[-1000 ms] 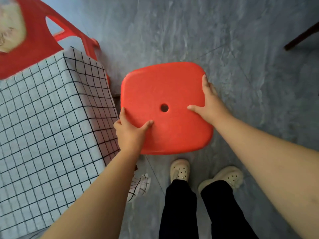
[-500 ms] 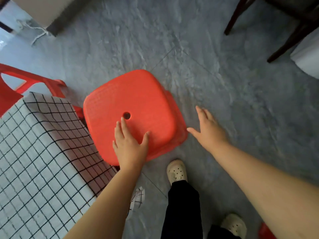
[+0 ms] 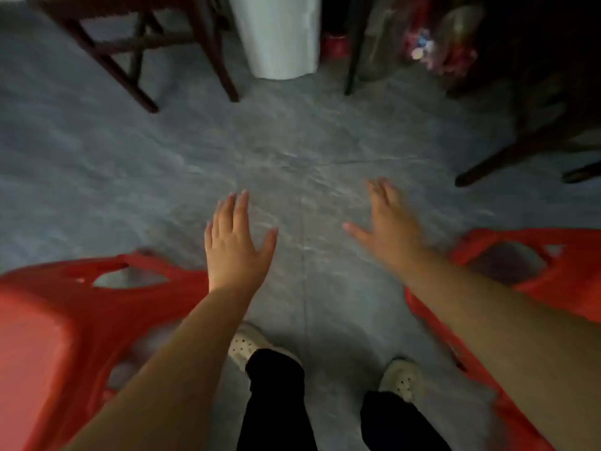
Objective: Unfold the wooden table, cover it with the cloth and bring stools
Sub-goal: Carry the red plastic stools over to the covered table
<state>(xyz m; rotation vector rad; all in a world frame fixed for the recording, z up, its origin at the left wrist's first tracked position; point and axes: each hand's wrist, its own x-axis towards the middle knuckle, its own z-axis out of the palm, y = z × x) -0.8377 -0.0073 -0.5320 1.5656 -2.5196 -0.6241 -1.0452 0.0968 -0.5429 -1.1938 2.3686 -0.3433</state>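
Left hand (image 3: pixel 232 252): fingers (image 3: pixel 242 209) spread wide and flat, palm down, nothing in it, over bare floor (image 3: pixel 162 177). Right hand (image 3: pixel 388 229): also splayed wide, thumb out toward the left, empty, motion-blurred. The hands are well apart, with only floor between them.

Left forearm crosses in front of a red plastic stool (image 3: pixel 48 336) at the lower left edge of the view; the seat top is blurred, with an oval cutout visible in its side. Cannot tell whether the arm touches it. A second red stool (image 3: pixel 559 281) sits at the right edge, partly hidden behind the right forearm, also with a cutout in its side. Neither hand is on either one.

Below the hands: two feet in pale perforated clogs (image 3: pixel 244 345), black trousers (image 3: pixel 276 402), standing on the floor between the stools.

Far side of the floor: dark wooden chair legs (image 3: pixel 107 60) top left, a white cylindrical bin (image 3: pixel 279 37) top centre, more dark furniture legs (image 3: pixel 507 154) on the right, blurred clutter top right. Wooden table and cloth are out of frame.
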